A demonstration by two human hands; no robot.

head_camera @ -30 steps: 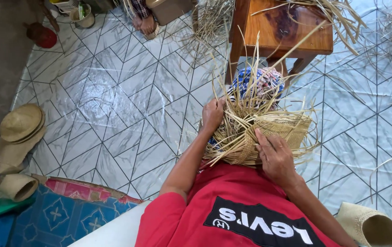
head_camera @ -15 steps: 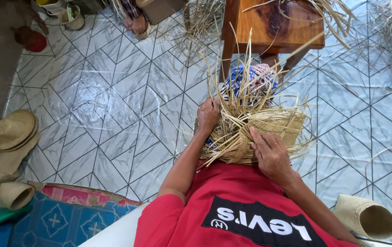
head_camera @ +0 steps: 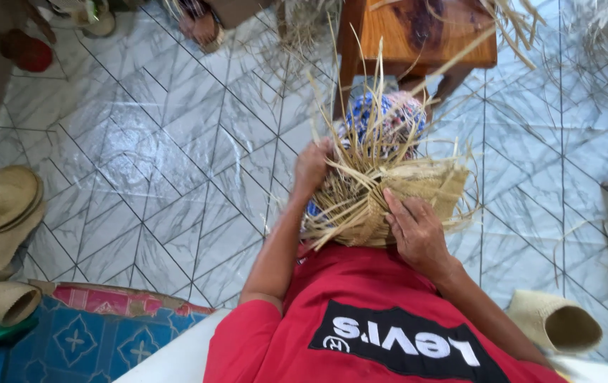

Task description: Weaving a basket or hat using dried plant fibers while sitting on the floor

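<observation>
— Above the tiled floor (head_camera: 141,177), what were the hands doing?

— Both were on a half-woven straw hat (head_camera: 389,202) held over the person's lap, in front of the red shirt (head_camera: 360,312). The left hand (head_camera: 312,167) gripped the hat's left side, fingers curled shut into the loose strands. The right hand (head_camera: 417,230) lay on the woven part, fingers fairly straight and close together, pressing down on it.

— Anything under the hat?

— A blue and white patterned cloth (head_camera: 389,117) showed just beyond it, through the upright straw ends.

— Any labels or signs?

— One: a black rectangular patch with white lettering on the shirt's chest. No packages could be made out.

— And counts?

— Finished hats: a stack at the left edge (head_camera: 2,206), where I could not tell how many, one cone-shaped piece (head_camera: 6,301) below that stack, and one (head_camera: 555,323) at lower right beside the right arm. One wooden stool (head_camera: 417,35) stood beyond the hat, with loose straw (head_camera: 601,42) strewn around it. One red round thing (head_camera: 31,51) sat at top left. One patterned blue and red mat (head_camera: 98,330) lay at lower left.
</observation>
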